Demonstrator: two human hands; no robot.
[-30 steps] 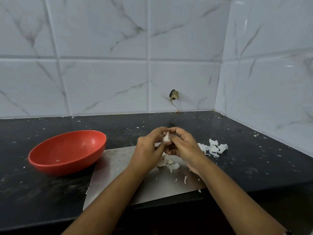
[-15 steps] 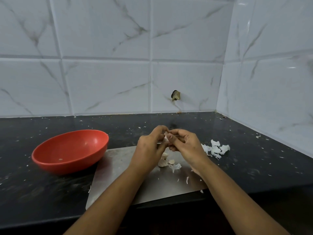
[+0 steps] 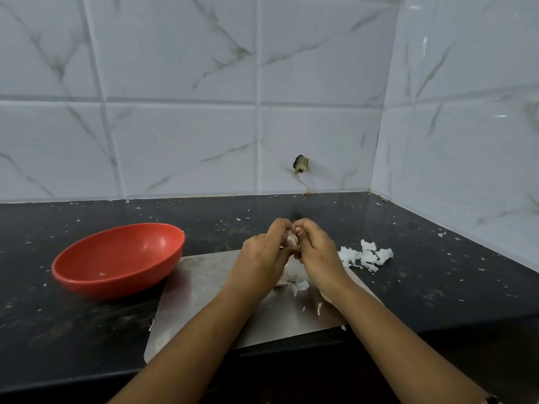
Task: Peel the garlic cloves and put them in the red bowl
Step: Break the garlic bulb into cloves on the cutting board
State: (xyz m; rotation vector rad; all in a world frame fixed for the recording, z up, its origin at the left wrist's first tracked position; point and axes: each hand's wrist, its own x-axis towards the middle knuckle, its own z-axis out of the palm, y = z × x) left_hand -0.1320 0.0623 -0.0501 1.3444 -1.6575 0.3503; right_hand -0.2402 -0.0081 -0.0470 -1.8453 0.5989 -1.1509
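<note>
Head camera shows the two hands meeting in the middle, raised a little above a steel sheet (image 3: 210,290). The left hand (image 3: 262,256) and the right hand (image 3: 318,253) both have curled fingers, and between their fingertips they pinch one garlic clove (image 3: 291,242). Only a pale part of the clove shows; the rest is hidden by the fingers.

Directly under the hands some loose peel scraps (image 3: 294,282) lie on the sheet, and a few smaller bits lie closer to the person, beside the right forearm. Just to the right of the right hand a pile of white peels (image 3: 366,256) rests at the sheet's right edge, partly on the black counter (image 3: 437,290).

To the left of the left hand stands the red bowl (image 3: 116,288), upright, with only some tiny pale flecks inside. Its right side is just beside the far left corner of the sheet; I cannot tell whether they touch. The stretch of sheet between the left hand and the bowl is bare metal.

The near edge of the sheet runs close to the front edge of the counter. Beyond the hands the counter continues, with small white crumbs, up to the tiled wall (image 3: 180,147), which turns a corner far to the right. A small broken hole (image 3: 301,164) is in the wall above the hands.
</note>
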